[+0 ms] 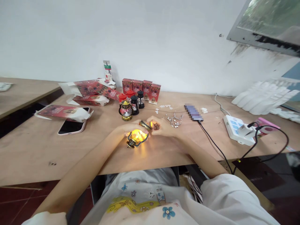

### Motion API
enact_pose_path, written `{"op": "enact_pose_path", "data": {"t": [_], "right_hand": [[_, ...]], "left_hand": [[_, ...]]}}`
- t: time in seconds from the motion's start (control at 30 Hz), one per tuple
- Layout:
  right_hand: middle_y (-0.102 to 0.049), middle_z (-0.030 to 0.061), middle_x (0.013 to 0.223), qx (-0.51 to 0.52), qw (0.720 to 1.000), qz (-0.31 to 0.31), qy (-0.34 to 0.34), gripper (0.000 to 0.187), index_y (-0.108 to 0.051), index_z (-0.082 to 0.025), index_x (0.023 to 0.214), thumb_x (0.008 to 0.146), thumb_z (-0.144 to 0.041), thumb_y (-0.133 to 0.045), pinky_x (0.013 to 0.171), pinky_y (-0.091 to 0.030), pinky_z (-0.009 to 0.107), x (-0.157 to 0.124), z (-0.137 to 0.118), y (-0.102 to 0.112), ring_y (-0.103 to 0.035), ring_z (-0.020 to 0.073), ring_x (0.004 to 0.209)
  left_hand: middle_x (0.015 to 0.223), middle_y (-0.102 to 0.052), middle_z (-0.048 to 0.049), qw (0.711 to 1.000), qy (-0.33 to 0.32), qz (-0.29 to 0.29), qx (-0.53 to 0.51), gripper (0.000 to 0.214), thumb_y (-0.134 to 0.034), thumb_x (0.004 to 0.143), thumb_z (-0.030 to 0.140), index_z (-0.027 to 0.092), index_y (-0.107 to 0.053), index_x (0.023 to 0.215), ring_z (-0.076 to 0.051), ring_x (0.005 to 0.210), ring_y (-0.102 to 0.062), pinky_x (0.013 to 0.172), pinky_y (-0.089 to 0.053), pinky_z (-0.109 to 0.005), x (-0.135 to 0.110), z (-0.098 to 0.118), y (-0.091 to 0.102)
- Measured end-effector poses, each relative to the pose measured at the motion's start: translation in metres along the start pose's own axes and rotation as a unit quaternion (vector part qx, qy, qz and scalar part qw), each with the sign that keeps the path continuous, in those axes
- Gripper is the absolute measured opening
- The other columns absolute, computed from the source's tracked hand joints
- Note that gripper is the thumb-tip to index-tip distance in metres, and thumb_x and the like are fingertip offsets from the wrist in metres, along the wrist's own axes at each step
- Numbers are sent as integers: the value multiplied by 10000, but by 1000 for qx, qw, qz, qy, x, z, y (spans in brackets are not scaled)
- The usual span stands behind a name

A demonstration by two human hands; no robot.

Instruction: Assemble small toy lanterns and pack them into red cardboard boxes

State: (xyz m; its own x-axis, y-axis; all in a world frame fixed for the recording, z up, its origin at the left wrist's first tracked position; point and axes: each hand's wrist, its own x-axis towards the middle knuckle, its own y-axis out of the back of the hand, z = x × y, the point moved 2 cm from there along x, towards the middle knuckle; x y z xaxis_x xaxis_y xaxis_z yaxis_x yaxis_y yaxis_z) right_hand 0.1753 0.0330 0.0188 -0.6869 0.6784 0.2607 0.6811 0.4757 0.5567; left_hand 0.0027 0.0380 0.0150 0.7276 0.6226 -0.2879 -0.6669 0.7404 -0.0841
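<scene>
A small bronze-coloured lantern (138, 137) glows yellow-orange and lies on its side, top pointing toward me and its base turned away. My left hand (131, 127) is closed around it just over the table. Close by the lantern's round base (145, 125), my right hand (164, 127) has its fingers curled in. An orange glow shows at those fingertips, and what they grip is too small to make out. Beyond the hands stand another bronze lantern (126, 111), black lanterns (134, 105) and red lanterns (122, 97).
Several upright red boxes (147, 90) stand near the wall. Opened red cartons (86, 87) lie at left, one on a phone (71, 126). Right of my hands are thin wires with small discs (174, 120), white bits (165, 107), a cabled phone (193, 113) and a power strip (236, 129).
</scene>
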Motion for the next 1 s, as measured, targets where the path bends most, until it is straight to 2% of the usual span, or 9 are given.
{"op": "enact_pose_path", "data": {"t": [0.17,0.33,0.4,0.47,0.57,0.67,0.73,0.83,1.0], "right_hand": [[-437,-105,635,-1,1000,-5,1,358,-512,-224,1020,685,-157,-617,559,-354,178,0,1,-1,-441,67,559],[-443,-101,636,-41,999,2,11,337,-536,-211,1020,700,-160,-629,564,-368,174,0,-1,2,-447,61,556],[-484,-90,646,-77,997,14,27,295,-559,-201,1020,733,-157,-613,567,-383,179,0,-2,7,-466,61,552],[-566,-60,688,-114,990,57,57,248,-582,-193,1041,795,-161,-570,598,-421,200,0,-3,13,-511,72,575],[-666,-2,787,-125,966,208,92,211,-608,-196,1067,869,-222,-539,698,-493,258,-1,-6,20,-603,106,677],[-707,23,839,-58,932,345,97,199,-625,-207,1032,861,-303,-595,736,-544,289,-2,-10,16,-667,137,768],[-720,30,860,-29,916,388,100,186,-638,-207,983,845,-332,-624,742,-569,294,-3,-14,7,-688,150,805],[-729,32,889,-45,907,399,126,135,-654,-203,923,849,-312,-628,782,-583,300,-5,-20,-6,-701,153,835],[-731,4,833,-190,868,398,230,69,-648,-218,905,859,-183,-611,751,-572,283,-8,-32,-13,-694,136,801]], "left_hand": [[679,-725,-63,1000,2,-6,4,241,-742,513,242,146,-703,731,-192,586,-664,562,-531,-288,0,-1,-1],[684,-713,-57,999,5,23,38,270,-746,497,247,144,-679,738,-200,613,-656,579,-517,-303,-2,5,-3],[704,-704,-47,993,-27,65,92,284,-758,498,253,136,-659,738,-192,656,-649,635,-513,-303,0,9,-2],[711,-680,-25,974,-94,151,143,315,-773,495,269,137,-622,737,-179,690,-634,688,-503,-302,3,14,-1],[794,-652,-9,896,-220,327,206,387,-772,532,317,158,-568,819,-177,778,-625,766,-487,-310,6,18,-1],[906,-642,-21,800,-299,436,285,416,-741,610,320,177,-526,936,-189,869,-620,797,-476,-304,4,16,-7],[936,-634,-26,758,-325,459,331,394,-712,657,292,183,-507,976,-186,879,-620,782,-476,-290,2,13,-11],[971,-626,-39,710,-371,452,391,331,-665,730,268,188,-496,1003,-179,897,-616,784,-478,-284,1,8,-15],[959,-619,-59,619,-464,441,454,251,-606,807,240,183,-489,1022,-184,900,-596,775,-482,-295,2,4,-16]]}}
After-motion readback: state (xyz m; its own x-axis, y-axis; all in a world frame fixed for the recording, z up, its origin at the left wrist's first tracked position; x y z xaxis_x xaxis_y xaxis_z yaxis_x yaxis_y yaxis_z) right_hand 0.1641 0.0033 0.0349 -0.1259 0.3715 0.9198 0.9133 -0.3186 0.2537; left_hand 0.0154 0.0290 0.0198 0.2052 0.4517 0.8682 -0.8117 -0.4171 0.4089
